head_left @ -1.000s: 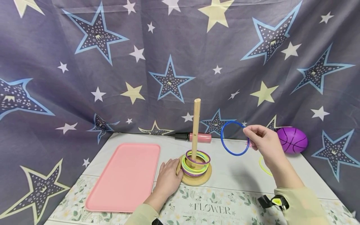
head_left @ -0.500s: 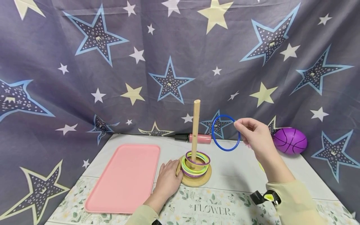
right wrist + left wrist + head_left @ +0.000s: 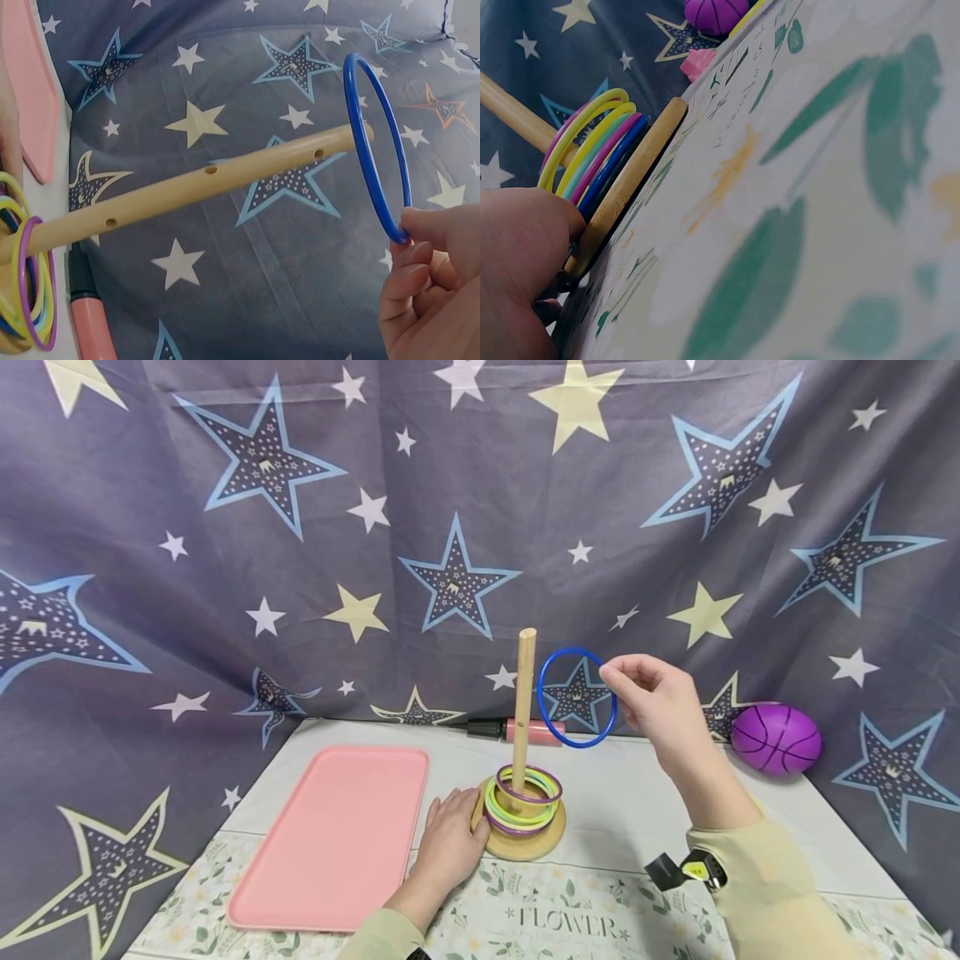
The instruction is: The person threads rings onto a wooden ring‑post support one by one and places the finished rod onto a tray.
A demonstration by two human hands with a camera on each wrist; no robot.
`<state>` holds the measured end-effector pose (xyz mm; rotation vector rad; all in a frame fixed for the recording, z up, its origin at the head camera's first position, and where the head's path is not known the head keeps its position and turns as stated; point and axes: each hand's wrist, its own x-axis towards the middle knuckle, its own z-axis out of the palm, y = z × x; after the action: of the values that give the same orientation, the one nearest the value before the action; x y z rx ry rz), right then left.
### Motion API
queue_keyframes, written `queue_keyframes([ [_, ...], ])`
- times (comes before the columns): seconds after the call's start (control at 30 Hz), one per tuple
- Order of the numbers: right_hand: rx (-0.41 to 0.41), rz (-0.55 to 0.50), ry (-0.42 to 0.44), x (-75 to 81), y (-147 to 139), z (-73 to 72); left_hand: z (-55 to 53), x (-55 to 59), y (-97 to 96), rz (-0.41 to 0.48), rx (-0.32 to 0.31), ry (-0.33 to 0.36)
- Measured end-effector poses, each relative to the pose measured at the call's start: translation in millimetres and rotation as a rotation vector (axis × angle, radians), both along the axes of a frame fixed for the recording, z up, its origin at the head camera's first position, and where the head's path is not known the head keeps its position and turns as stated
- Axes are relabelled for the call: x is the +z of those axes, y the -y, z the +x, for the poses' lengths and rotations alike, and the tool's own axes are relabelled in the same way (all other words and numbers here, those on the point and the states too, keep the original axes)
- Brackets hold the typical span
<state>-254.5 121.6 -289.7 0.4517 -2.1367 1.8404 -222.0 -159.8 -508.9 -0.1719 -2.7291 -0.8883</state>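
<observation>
My right hand (image 3: 660,710) pinches a blue ring (image 3: 577,745) by its right edge between thumb and fingertips. The ring hangs upright in the air, just right of the upper part of a wooden post (image 3: 523,710). In the right wrist view the ring (image 3: 365,157) overlaps the post's tip (image 3: 361,133). Several coloured rings (image 3: 491,802) lie round the foot of the post, a purple one on top. My left hand (image 3: 450,839) rests against the left edge of the round wooden base (image 3: 525,847). The left wrist view shows its thumb (image 3: 555,214) beside the ring stack.
A pink tray (image 3: 330,843) lies at the left on the table. Behind the post is a pink and black pump (image 3: 536,732). A purple ball (image 3: 777,739) sits at the back right. A star-patterned curtain (image 3: 450,460) closes off the back and sides.
My right hand has carried the blue ring leftward and slightly up, closer to the post. The left hand and the stacked rings have stayed in place.
</observation>
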Motion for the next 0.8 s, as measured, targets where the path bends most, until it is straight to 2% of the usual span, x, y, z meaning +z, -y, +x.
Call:
queue_keyframes([
  [0.47,0.002,-0.001,-0.041,11.8,20,-6.3,1.8,0.1,-0.1,0.001,-0.005,-0.013],
  [0.8,-0.022,-0.059,-0.081,13.6,34,-11.1,0.9,-1.3,0.3,-0.006,0.0,-0.023],
])
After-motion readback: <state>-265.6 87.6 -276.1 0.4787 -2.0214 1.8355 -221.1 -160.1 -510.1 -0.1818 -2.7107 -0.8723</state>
